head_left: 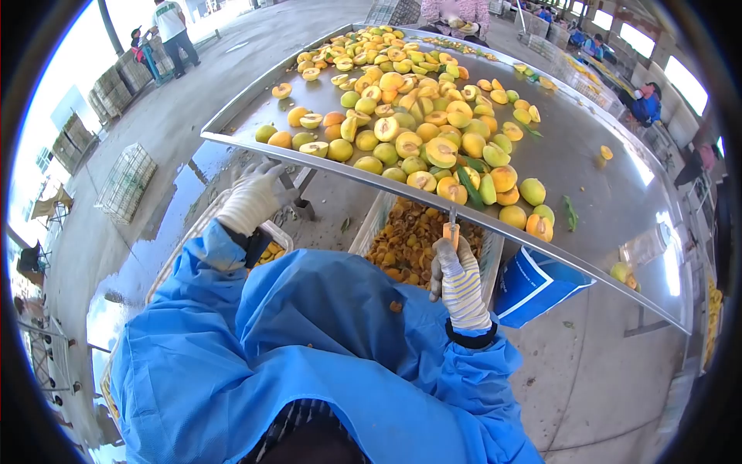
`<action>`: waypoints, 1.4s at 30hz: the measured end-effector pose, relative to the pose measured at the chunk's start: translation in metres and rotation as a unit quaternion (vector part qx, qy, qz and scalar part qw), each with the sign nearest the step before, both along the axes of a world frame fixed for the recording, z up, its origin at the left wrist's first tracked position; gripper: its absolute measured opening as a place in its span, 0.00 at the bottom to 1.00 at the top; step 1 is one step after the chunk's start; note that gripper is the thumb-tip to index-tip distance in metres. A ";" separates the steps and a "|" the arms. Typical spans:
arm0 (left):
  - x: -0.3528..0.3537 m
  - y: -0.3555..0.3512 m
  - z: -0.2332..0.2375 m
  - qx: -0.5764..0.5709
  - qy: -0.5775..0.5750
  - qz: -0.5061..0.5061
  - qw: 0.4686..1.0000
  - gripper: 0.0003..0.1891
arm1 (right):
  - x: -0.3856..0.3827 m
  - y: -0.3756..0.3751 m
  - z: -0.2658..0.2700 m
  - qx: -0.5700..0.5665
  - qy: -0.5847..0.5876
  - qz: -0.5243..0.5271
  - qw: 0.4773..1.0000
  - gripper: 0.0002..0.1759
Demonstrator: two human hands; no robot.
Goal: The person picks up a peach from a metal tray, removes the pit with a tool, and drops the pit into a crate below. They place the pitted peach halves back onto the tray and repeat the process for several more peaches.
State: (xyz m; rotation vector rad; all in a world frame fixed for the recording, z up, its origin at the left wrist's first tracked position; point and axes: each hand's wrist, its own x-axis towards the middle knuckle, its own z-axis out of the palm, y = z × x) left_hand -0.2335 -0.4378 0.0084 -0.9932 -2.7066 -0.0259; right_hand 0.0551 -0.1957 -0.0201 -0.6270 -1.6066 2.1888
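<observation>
My left hand [256, 195], in a whitish glove, is off the table's near-left edge with fingers spread and nothing seen in it. My right hand [456, 282], in a grey and striped glove, is closed around an orange-handled tool with a thin metal tip [451, 231]. The tip points up at the table's near edge. Whole and halved yellow peaches [442, 152], some with reddish centres, lie heaped on the metal table [568, 166]. Below my right hand, a crate [492, 267] holds brown-orange pits or scraps [410, 240].
A blue container [533, 286] stands under the table, right of the crate. Yellow pieces [270, 252] lie in a tray beside my left sleeve. Green leaves [469, 185] are mixed with the fruit. Across the table is a person in a patterned top [473, 11]; stacked crates [127, 182] stand left.
</observation>
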 end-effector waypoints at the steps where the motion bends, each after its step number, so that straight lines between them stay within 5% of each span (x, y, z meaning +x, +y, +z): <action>1: -0.007 0.029 0.007 0.047 -0.003 -0.050 0.998 0.28 | 0.000 0.000 0.000 0.003 0.009 -0.004 1.000 0.22; 5: -0.023 0.144 0.018 0.122 -0.067 -0.120 0.983 0.22 | 0.000 0.000 -0.009 0.013 0.006 -0.003 1.000 0.23; 7: -0.079 0.209 -0.018 0.161 -0.060 -0.129 0.977 0.20 | 0.001 -0.002 -0.011 0.035 -0.002 0.000 0.999 0.23; 9: -0.100 0.239 -0.033 0.226 -0.037 -0.241 0.943 0.22 | -0.001 -0.004 -0.017 0.039 -0.019 0.007 0.999 0.23; 12: -0.115 0.277 -0.047 0.059 -0.082 -0.215 0.971 0.25 | -0.003 -0.001 -0.024 0.048 -0.032 0.017 0.998 0.24; 18: -0.070 0.229 0.026 -0.020 -0.170 -0.103 0.980 0.30 | -0.005 -0.005 -0.019 0.053 -0.043 0.019 0.997 0.23; 21: -0.071 0.209 -0.012 0.239 -0.159 -0.153 0.946 0.26 | -0.006 -0.010 -0.016 0.084 -0.037 0.024 0.995 0.23; 23: -0.010 0.181 0.005 0.430 -0.387 -0.128 0.806 0.27 | -0.004 -0.012 -0.020 0.098 -0.029 0.020 0.995 0.23; 25: 0.045 0.164 -0.011 0.600 -0.698 -0.169 0.353 0.21 | -0.004 -0.021 -0.009 0.091 -0.033 0.013 0.995 0.23; 28: 0.122 0.146 -0.025 0.565 -0.785 -0.164 0.194 0.25 | -0.002 -0.020 -0.029 0.205 -0.010 -0.021 0.979 0.22; 29: 0.127 0.149 -0.043 0.571 -0.781 -0.169 0.187 0.26 | -0.005 -0.017 -0.032 0.273 -0.010 -0.031 0.962 0.22; 32: 0.145 0.151 -0.048 0.573 -0.744 -0.191 0.285 0.26 | -0.007 -0.015 -0.035 0.401 -0.039 -0.062 0.913 0.20; 36: 0.144 0.154 -0.043 0.578 -0.748 -0.162 0.283 0.24 | -0.006 -0.017 -0.025 0.560 -0.121 -0.089 0.815 0.17; 39: 0.144 0.157 -0.046 0.588 -0.735 -0.152 0.301 0.22 | -0.007 -0.023 -0.021 0.555 -0.179 -0.067 0.810 0.18; 42: 0.152 0.161 -0.052 0.603 -0.721 -0.128 0.315 0.23 | -0.015 -0.027 -0.039 0.472 -0.048 -0.091 0.875 0.20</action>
